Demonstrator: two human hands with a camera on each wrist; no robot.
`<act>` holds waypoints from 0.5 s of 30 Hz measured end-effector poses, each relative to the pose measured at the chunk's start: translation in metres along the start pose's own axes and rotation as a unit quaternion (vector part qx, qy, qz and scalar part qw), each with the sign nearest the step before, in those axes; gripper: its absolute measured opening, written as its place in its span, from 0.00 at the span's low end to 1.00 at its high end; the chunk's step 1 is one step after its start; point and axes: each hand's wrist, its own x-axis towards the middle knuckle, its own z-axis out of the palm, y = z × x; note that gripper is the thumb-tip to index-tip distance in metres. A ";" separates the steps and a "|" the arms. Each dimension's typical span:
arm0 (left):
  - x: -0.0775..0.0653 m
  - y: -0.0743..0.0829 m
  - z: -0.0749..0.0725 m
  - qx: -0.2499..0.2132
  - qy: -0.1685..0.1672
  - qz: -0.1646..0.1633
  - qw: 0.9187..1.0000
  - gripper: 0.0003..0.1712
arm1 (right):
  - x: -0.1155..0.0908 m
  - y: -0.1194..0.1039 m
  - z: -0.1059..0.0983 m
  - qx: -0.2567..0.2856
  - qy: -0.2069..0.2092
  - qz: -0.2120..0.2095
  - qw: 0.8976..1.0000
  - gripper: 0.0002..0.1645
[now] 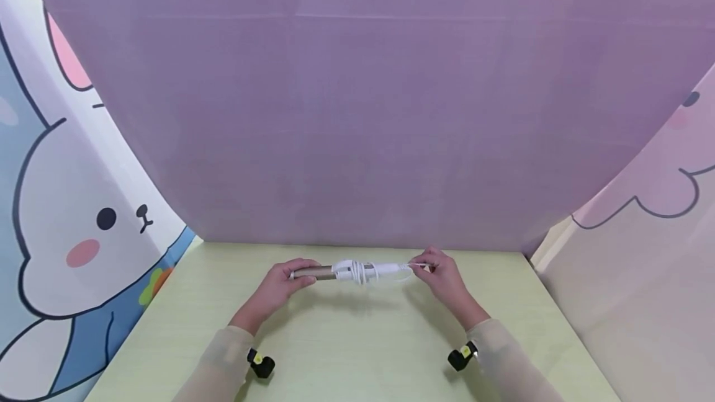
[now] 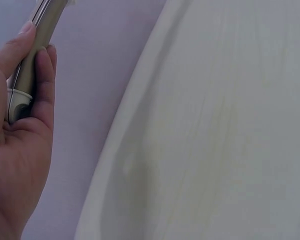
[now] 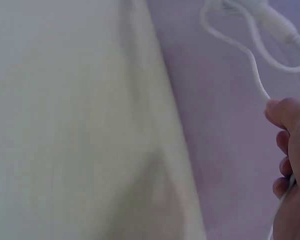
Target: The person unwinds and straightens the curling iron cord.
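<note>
A hair straightener with a gold-brown barrel and white handle is held level above the table. My left hand grips its barrel end, thumb on one side and fingers on the other. In the left wrist view, the white tip lies against the palm. White cord is looped several times around the middle of the straightener. Beyond the handle end, my right hand pinches the cord. The right wrist view shows that cord running from the handle into the curled fingers, with a tail below the hand.
Beneath both hands is a pale yellow-green table. A plain purple cloth hangs behind its far edge. Cartoon-printed cloth stands at the left, and another printed cloth at the right. Small black devices sit at the wrists.
</note>
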 end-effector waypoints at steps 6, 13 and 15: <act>0.001 -0.001 -0.001 -0.014 0.034 -0.007 0.999 0.18 | -0.012 0.002 0.006 0.014 -0.064 -0.019 0.998 0.06; 0.003 -0.006 -0.002 -0.002 0.060 -0.005 0.998 0.20 | -0.018 -0.011 0.003 0.058 -0.112 -0.016 0.992 0.03; 0.003 -0.008 -0.002 0.000 0.060 -0.008 0.998 0.19 | -0.017 -0.015 0.001 0.069 -0.109 -0.018 0.991 0.03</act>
